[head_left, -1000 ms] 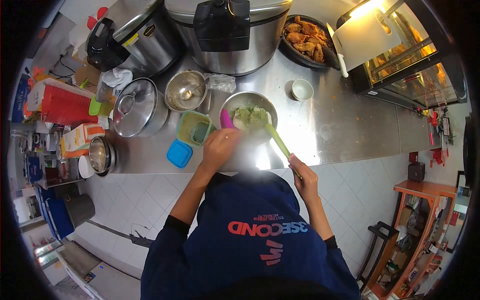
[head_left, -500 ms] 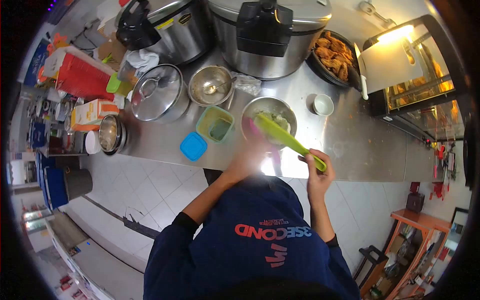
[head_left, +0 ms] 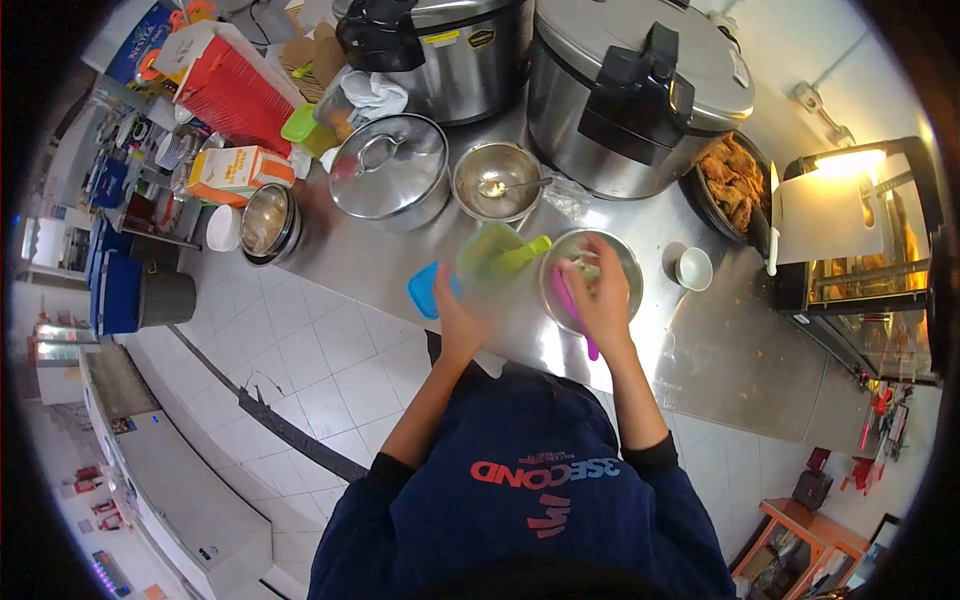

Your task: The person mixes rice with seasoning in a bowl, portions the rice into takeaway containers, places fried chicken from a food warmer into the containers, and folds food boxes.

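My right hand (head_left: pixel 604 303) reaches over the steel bowl (head_left: pixel 632 272), thumb and fingers apart around the pale green-white contents (head_left: pixel 586 264). A pink utensil (head_left: pixel 566 292) leans in that bowl, its handle passing beside this hand. My left hand (head_left: pixel 463 322) is at the counter's front, by the blue lid (head_left: pixel 424 291) and below the green container (head_left: pixel 484 243); glare blurs its fingers, so whether they hold anything is hidden. The green utensil (head_left: pixel 522 257) lies across the container's right side, pointing toward the bowl.
Behind are a lidded pot (head_left: pixel 388 172), a bowl with a spoon (head_left: pixel 497 163) and two large cookers (head_left: pixel 470 60). To the right stand a small white cup (head_left: pixel 694 268), a pan of fried chicken (head_left: pixel 733 180), a knife (head_left: pixel 773 220) and a lit display case (head_left: pixel 870 250).
The camera view has turned, shifting the counter. The green utensil has left my right hand and the bowl and is now at the container. My left hand has moved away from the bowl, my right hand over it.
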`<state>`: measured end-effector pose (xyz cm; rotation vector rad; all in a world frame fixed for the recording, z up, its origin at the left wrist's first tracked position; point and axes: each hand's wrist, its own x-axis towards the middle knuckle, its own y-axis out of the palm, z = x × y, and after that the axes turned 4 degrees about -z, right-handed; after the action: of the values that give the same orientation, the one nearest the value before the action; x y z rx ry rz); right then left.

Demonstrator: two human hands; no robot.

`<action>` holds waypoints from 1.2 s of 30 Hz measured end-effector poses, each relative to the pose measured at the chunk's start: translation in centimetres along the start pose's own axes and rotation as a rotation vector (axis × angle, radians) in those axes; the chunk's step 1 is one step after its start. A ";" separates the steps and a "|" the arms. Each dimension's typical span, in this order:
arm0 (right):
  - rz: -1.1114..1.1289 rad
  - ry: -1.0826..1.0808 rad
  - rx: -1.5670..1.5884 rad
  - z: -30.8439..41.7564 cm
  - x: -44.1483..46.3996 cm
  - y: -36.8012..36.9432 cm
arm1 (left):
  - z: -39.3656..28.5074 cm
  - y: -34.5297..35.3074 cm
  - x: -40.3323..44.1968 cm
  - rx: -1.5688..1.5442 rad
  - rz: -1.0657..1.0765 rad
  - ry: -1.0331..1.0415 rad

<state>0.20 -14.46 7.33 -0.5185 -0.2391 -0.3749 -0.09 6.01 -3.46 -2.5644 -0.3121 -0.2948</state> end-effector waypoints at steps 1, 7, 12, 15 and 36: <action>0.016 -0.002 -0.091 -1.0 -0.7 -1.1 | -1.1 0.2 1.0 -0.085 0.025 -0.018; 0.267 0.292 -0.548 -4.3 -7.5 -4.5 | -2.0 1.3 3.6 0.168 -0.023 0.374; 0.343 0.558 -0.437 -5.7 -10.1 -3.9 | 0.2 -3.7 2.2 -0.160 -0.128 0.010; 0.259 0.488 -0.365 -6.4 -10.6 -2.8 | 2.4 -9.0 3.6 -0.232 -0.310 -0.012; 0.190 0.690 -0.629 -0.9 -5.7 -3.3 | 18.7 -12.3 22.1 0.096 -0.643 -0.022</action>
<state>-6.19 -15.93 6.18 -0.9826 0.6136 -0.4208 20.22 29.74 -7.11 -2.3070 -1.1302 -0.4660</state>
